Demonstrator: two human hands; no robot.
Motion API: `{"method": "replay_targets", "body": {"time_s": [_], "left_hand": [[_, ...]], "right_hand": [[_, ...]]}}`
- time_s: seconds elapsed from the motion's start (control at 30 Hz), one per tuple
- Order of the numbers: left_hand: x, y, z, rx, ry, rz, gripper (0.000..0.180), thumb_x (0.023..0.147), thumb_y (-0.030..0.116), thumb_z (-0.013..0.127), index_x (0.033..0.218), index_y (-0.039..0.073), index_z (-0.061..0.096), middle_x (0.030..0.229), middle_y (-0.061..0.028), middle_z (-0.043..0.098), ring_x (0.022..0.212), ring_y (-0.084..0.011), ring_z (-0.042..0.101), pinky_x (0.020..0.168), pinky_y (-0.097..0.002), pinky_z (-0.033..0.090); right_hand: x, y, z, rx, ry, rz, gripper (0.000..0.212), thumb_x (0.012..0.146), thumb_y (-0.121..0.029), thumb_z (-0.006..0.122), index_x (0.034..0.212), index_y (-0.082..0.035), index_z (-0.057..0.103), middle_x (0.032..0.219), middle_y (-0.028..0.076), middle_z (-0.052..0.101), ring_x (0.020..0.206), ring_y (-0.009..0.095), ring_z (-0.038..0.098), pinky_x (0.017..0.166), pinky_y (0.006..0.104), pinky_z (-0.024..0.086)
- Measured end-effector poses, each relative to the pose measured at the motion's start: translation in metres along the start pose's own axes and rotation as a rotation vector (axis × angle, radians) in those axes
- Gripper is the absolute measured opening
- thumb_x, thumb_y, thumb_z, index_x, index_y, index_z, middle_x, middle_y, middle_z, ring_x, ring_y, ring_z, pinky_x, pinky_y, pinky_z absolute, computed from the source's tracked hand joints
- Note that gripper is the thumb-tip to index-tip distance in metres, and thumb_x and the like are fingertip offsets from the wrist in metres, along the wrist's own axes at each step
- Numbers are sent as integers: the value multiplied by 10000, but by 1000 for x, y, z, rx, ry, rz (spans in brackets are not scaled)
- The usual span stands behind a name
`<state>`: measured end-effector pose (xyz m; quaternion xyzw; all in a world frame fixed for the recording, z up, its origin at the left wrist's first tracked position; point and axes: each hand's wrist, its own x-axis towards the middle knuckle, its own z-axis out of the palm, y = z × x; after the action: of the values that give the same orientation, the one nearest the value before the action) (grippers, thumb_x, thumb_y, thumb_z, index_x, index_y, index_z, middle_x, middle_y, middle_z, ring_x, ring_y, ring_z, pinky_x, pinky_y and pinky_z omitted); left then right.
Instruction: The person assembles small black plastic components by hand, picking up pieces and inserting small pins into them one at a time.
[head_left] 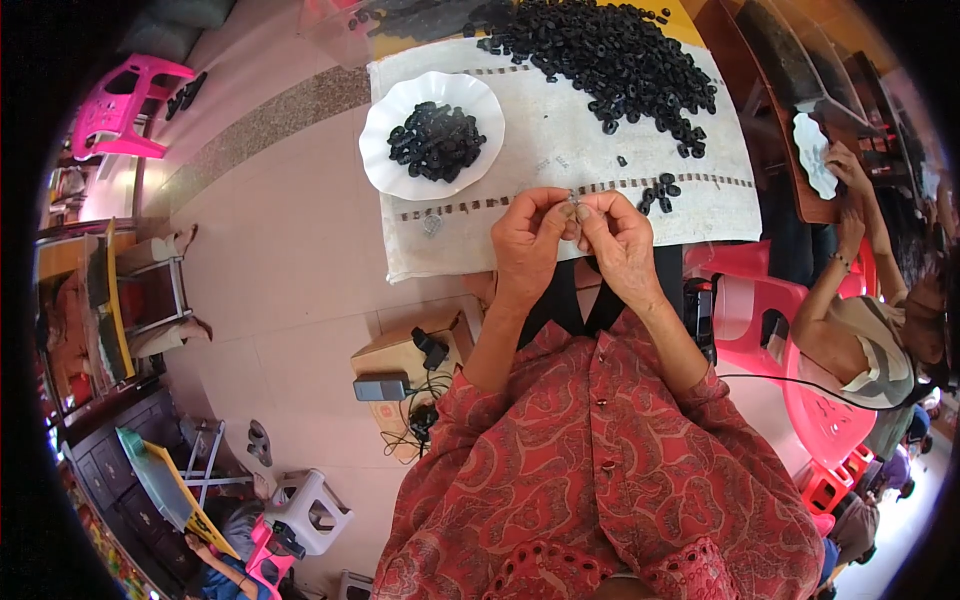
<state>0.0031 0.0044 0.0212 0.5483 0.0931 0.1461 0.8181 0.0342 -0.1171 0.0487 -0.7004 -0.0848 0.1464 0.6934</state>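
Note:
My left hand (528, 240) and my right hand (622, 245) meet at the near edge of the white cloth (540, 130). Thumbs and fingers of both are pinched together around something tiny and greyish, too small to name. Just beyond my right hand lies a loose group of black ring-like pieces (665, 186), with a single black piece (621, 161) farther up. To the left, a white scalloped plate (378, 150) bears a heap of similar black pieces (437, 142). A small clear or silvery bit (431, 225) rests on the cloth below the plate.
A large pile of black pieces (610, 60) covers the table's far right. At right, a co-worker's hands (848, 168) touch a white plate (812, 155). Pink chairs (770, 310) stand close on that side. A cardboard box (450, 345) with cables and devices sits on the floor, lower left.

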Motion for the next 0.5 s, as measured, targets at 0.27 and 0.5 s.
{"method": "replay_targets", "body": {"time_s": [0.27, 0.5], "left_hand": [[-1, -1, 5, 502, 85, 176, 95, 904, 105, 570, 921, 12, 572, 775, -123, 599, 597, -221, 593, 550, -327, 468], [0, -8, 6, 640, 128, 290, 143, 939, 141, 519, 911, 9, 565, 777, -121, 595, 678, -254, 576, 589, -345, 459]], "right_hand": [[-3, -3, 7, -122, 33, -69, 116, 932, -119, 557, 972, -12, 575, 714, -30, 538, 604, 26, 482, 534, 174, 396], [0, 8, 4, -401, 57, -327, 72, 919, -75, 569, 966, -20, 572, 718, -34, 526, 638, 20, 491, 557, 176, 412]]}}
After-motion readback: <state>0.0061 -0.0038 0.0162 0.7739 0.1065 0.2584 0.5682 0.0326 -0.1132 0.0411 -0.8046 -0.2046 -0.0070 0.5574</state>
